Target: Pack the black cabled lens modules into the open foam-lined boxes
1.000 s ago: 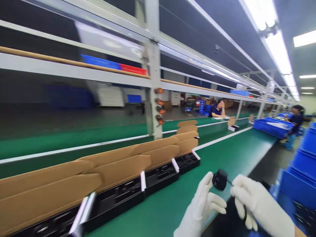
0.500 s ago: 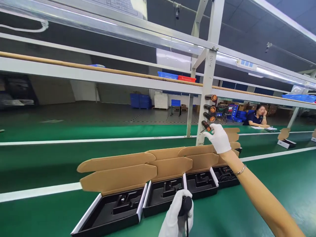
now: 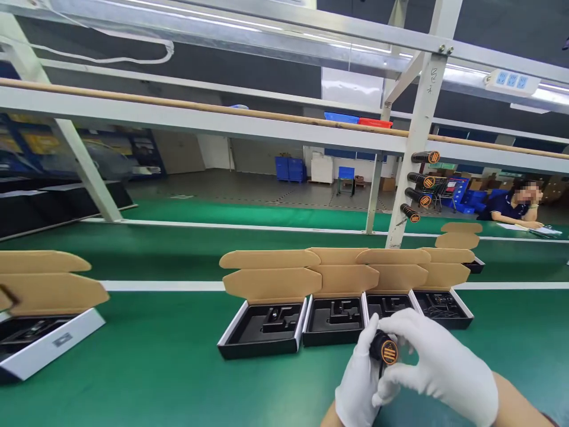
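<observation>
Two white-gloved hands meet over the tabletop (image 3: 169,350), toward its near edge and right of center, in front of a row of open boxes (image 3: 335,323). The change lies at the black round piece (image 3: 377,342): its outward end bears an orange emblem (image 3: 389,352), like those on the four black rolls (image 3: 421,179) of the upright post (image 3: 424,118). The likeness suggests a label applied from a roll — a judgement, not a visible act. The left hand (image 3: 361,379) grips the piece, fingers closed about its left side. The right hand (image 3: 438,365) curves around the other side, thumb and forefinger apart; whether its fingers grip cannot be told. Compared with the frame half a second earlier, the right hand has left the lowest roll, the piece's end is no longer plain black, and another open box (image 3: 73,344) appears by the left edge.
</observation>
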Motion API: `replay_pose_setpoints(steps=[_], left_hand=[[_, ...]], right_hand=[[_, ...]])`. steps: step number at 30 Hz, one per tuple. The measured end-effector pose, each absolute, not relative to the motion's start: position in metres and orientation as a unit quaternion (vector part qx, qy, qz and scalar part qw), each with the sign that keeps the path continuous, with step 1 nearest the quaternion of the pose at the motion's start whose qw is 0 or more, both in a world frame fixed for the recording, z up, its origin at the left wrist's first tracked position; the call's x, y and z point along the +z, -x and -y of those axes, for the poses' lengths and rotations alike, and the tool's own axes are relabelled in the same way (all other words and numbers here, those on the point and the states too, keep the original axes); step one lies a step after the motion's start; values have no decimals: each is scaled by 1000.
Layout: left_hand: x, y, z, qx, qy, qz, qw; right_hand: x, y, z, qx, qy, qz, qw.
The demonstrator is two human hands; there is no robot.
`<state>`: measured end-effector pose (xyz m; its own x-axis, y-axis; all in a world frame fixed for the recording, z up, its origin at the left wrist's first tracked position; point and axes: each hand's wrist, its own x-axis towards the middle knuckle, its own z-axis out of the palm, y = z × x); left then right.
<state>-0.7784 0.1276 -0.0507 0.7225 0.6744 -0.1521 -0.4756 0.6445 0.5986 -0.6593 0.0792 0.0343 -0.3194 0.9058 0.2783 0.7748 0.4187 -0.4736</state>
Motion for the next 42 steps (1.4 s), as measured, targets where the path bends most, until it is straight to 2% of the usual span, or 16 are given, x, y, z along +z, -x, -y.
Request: replay_pose_setpoints(steps=[4,7,11,13,18,30,34,37,39,42], left_hand=[[-47,777,-114,292,-298,-195,888],[-43,780,-103,324,-327,-202,865],[-37,792,-88,466,-455,-263,712],[-32,799,-84,498,-474,-261,677],[-18,809,-88,481,-461,-204,717],[-4,817,-96,475,-502,-157,706],[-32,806,-114,418,-487,-130,756],[-83,792,-112,218,-409,-181,868],[-116,788,-103,141,-387,-201,889],[-145,798,-96,162,-412,-203,873]], right_hand=[[16,662,-68,133,542,798,228],[18,659,-63,111,549,800,215],[26,662,-55,-25,544,816,193],[28,664,-51,-62,526,817,227],[35,664,-39,-49,470,807,355],[32,642,-33,-45,468,797,378],[32,638,-31,-46,437,816,376],[30,625,-47,-94,420,819,380],[24,607,-75,-126,457,792,386],[3,571,-132,-120,562,738,354]])
